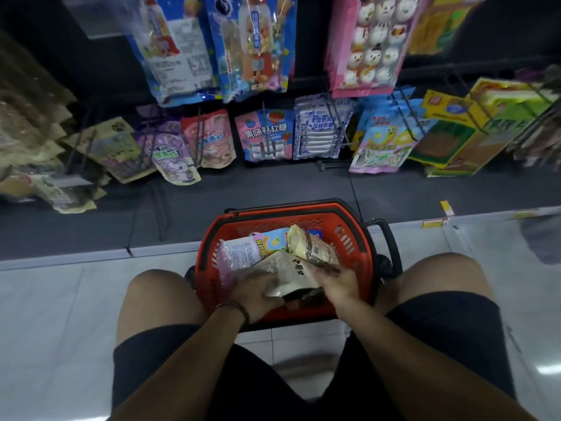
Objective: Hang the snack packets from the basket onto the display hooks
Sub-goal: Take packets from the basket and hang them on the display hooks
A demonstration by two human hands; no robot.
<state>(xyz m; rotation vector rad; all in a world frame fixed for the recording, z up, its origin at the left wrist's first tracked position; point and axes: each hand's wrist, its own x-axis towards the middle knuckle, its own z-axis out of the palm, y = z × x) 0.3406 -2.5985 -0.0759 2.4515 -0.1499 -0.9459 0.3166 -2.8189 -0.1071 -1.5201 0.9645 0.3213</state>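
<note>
A red shopping basket stands on the floor between my knees, holding several snack packets. Both hands are inside it. My left hand grips the lower left of a pale grey packet with black characters. My right hand holds that packet's right edge together with a yellow and clear packet above it. A pink packet lies at the basket's left. Display hooks stick out from the dark rack ahead, most loaded with hanging packets.
Blue packets and a pink snowman packet hang on the upper row. The lower row holds purple, pink, blue-white and yellow-green packets. A dark base shelf runs under them. White floor tiles lie on both sides.
</note>
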